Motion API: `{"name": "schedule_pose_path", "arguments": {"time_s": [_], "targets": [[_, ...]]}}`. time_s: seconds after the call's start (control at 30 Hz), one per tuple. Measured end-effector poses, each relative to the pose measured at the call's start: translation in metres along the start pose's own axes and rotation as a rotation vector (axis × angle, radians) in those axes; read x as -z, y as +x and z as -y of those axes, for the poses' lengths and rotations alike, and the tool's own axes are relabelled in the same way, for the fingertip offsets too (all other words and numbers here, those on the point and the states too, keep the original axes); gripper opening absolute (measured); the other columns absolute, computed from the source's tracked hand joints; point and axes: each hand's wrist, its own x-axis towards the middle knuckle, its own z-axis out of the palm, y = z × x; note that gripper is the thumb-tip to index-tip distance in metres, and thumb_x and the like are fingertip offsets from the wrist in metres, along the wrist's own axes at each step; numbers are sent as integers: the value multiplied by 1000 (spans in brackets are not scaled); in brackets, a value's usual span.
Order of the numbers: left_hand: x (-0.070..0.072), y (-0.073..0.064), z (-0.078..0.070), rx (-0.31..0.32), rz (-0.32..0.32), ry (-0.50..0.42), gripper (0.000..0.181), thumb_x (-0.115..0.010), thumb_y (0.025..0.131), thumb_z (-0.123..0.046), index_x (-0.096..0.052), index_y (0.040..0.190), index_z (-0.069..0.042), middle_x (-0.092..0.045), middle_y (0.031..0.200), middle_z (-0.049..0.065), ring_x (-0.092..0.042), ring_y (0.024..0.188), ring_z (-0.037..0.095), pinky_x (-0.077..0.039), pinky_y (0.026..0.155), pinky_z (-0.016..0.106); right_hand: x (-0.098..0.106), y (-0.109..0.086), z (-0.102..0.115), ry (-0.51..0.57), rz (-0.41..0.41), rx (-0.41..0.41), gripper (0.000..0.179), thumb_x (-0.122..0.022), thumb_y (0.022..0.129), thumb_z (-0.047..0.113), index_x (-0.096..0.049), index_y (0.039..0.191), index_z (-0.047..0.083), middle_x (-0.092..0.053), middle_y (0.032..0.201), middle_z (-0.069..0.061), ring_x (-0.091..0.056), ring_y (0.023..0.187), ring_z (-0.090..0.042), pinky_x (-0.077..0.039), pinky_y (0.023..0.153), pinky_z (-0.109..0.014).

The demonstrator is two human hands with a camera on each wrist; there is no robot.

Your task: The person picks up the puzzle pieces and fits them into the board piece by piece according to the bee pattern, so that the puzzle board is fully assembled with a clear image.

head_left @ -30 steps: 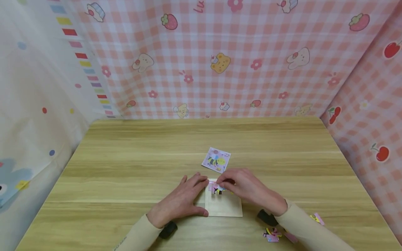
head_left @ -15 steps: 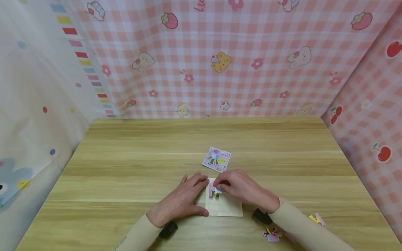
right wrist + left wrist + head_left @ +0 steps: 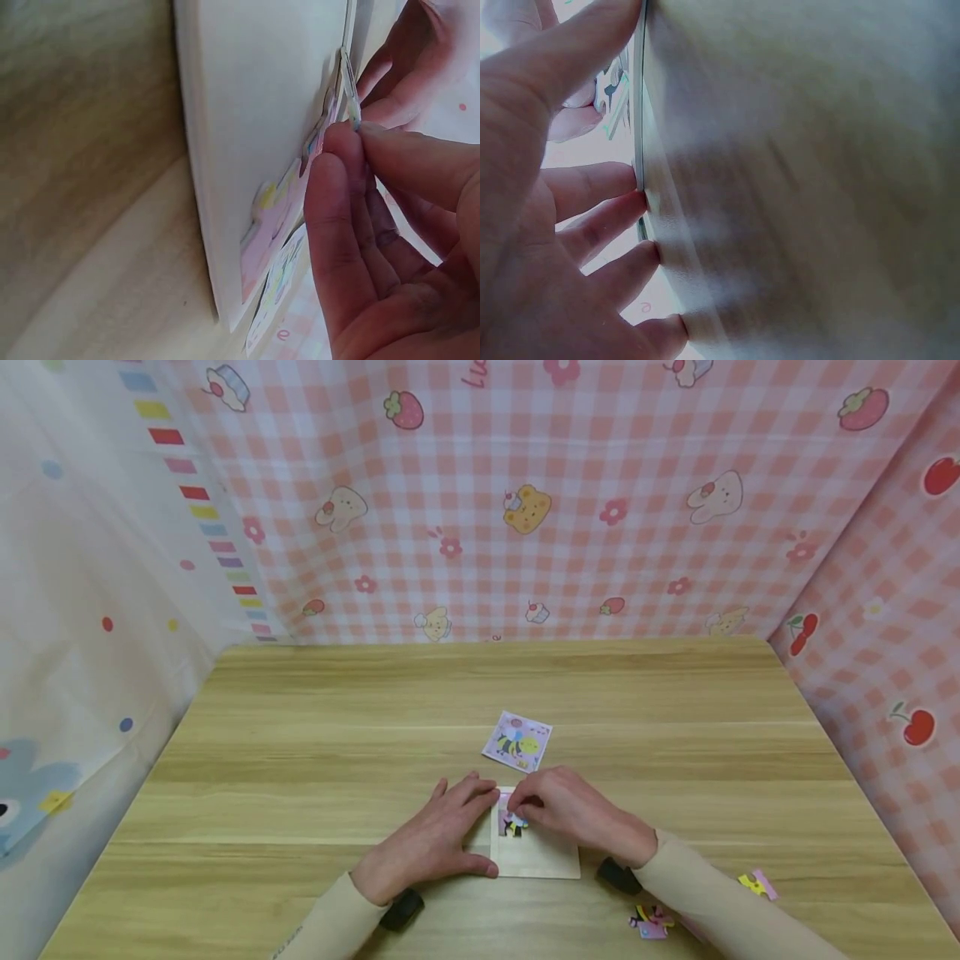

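A pale wooden puzzle board (image 3: 542, 857) lies on the table, with pink and yellow pieces (image 3: 271, 206) set along its far side in the right wrist view. My right hand (image 3: 573, 810) pinches a puzzle piece (image 3: 513, 827) between thumb and fingertips, tilted over the left part of the board. In the right wrist view that piece (image 3: 349, 84) shows almost edge-on. My left hand (image 3: 431, 842) rests at the board's left edge, fingers spread and thumb touching the near corner. The left wrist view shows its fingertips (image 3: 634, 262) along that edge.
Behind the board lies a square bee picture card (image 3: 517, 742). Loose puzzle pieces (image 3: 651, 922) lie at the near right, partly under the right sleeve, and a yellow and pink piece (image 3: 757, 884) lies farther right. Patterned cloth (image 3: 570, 560) hangs behind the table.
My right hand has moved slightly left and nearer, carrying the puzzle piece from the top row to just below it at the board's left side. The left hand stays still.
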Motion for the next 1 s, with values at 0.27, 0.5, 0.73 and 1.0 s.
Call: {"name": "schedule_pose_path", "arguments": {"time_s": [0.27, 0.5, 0.73, 1.0], "targets": [[0, 0, 0, 3, 3, -29, 91, -84, 83, -51, -48, 153, -5, -39, 159, 8, -23, 156, 33, -16, 123, 64, -1, 0, -1, -37, 10, 7, 10, -76, 92, 5, -81, 97, 13, -73, 94, 4, -64, 86, -8, -53, 77, -28], [-1, 0, 0, 18, 11, -23, 93, -84, 82, -52, -47, 154, -6, -38, 160, 7, -21, 156, 32, -14, 124, 62, -2, 0, 2, -46, 31, 1, 10, -76, 93, 9, -81, 100, 12, -73, 96, 3, -64, 87, -8, -52, 79, -29], [-1, 0, 0, 11, 1, -13, 94, -84, 82, -53, -47, 154, -6, -39, 160, 8, -22, 156, 33, -14, 124, 62, -2, -6, 4, -126, 14, 17, 17, -81, 88, 11, -80, 105, 9, -70, 100, 2, -64, 90, -12, -54, 83, -33], [0, -1, 1, 5, 5, -18, 92, -84, 83, -52, -47, 153, -5, -39, 160, 7, -21, 156, 33, -15, 124, 63, 3, -22, -1, -345, 16, 273, 22, -79, 93, 18, -78, 113, 10, -69, 124, -4, -64, 117, -21, -53, 102, -41]]}}
